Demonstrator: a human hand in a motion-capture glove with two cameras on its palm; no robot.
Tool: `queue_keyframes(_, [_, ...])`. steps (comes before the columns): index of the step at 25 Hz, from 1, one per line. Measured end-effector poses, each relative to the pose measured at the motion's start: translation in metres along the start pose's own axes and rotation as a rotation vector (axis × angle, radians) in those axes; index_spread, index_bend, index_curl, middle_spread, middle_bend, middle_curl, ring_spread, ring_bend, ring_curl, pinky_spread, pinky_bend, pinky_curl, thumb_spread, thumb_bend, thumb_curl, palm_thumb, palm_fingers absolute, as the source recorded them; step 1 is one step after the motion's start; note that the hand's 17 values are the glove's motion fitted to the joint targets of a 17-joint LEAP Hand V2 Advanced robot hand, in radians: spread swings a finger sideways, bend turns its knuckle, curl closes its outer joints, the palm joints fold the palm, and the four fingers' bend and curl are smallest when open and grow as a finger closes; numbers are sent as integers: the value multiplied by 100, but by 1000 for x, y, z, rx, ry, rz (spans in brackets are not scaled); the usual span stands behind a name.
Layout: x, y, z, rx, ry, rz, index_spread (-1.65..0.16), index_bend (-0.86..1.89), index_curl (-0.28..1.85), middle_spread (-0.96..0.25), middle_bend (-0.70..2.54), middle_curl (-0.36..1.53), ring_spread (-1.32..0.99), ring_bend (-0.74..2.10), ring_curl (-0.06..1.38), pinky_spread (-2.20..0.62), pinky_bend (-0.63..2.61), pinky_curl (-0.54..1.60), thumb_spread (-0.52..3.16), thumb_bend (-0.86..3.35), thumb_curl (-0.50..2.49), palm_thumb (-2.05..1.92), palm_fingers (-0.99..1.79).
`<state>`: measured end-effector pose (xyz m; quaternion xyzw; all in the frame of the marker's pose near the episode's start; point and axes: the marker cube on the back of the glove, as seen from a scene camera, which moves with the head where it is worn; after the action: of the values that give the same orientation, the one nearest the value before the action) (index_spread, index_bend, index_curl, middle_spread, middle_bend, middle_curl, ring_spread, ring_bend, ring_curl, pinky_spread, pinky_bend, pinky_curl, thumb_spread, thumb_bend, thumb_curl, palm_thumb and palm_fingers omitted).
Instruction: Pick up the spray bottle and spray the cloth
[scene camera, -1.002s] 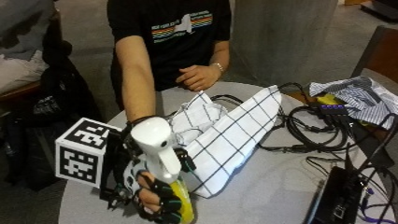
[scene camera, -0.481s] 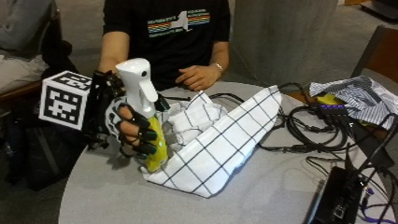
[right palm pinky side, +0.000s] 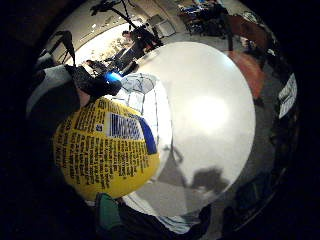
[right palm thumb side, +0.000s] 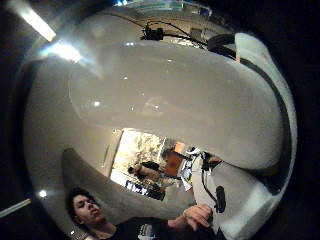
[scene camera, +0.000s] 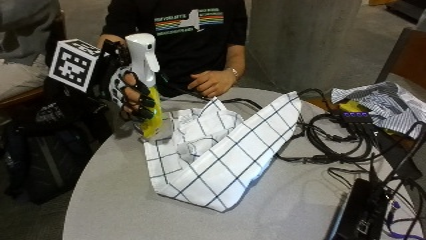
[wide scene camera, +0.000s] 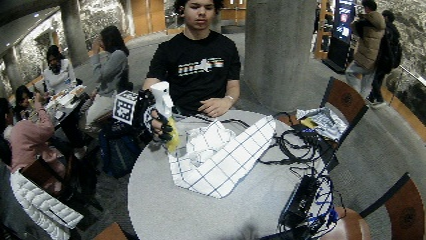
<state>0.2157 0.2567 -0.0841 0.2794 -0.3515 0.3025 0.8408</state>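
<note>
Above the cloth (scene camera: 219, 150), the grip (scene camera: 133, 95) has raised the spray bottle (scene camera: 148, 75) higher.

table: round, grey (scene camera: 120, 200)
cloth: white checked, crumpled, mid-table (scene camera: 219, 150)
cables: black tangle beside cloth (scene camera: 333, 135)
striped cloth: far edge (scene camera: 383, 102)

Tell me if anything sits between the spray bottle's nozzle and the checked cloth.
Nothing visible does. The hand holds the spray bottle upright at the table's edge, nozzle toward the cloth, which lies right beside it.
</note>
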Motion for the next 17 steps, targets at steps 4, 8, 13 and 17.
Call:
queue_keyframes(4, [-14,0,-6,-135,108,18,-18,14,38,-5,27,45,-2,41,36,8,34,35,59,-4,60,98,114])
queue_keyframes(8, [-32,-21,-6,-348,255,54,-18,14,38,-5,27,46,-2,42,37,5,35,36,58,-3,61,98,115])
queue_keyframes(13, [-42,-41,5,-497,394,84,-18,14,38,-5,27,46,-2,43,37,3,35,36,58,-3,62,97,114])
queue_keyframes(17, [-41,-53,14,-577,466,125,-18,14,39,-5,27,46,-2,43,37,3,35,36,58,-3,62,97,114])
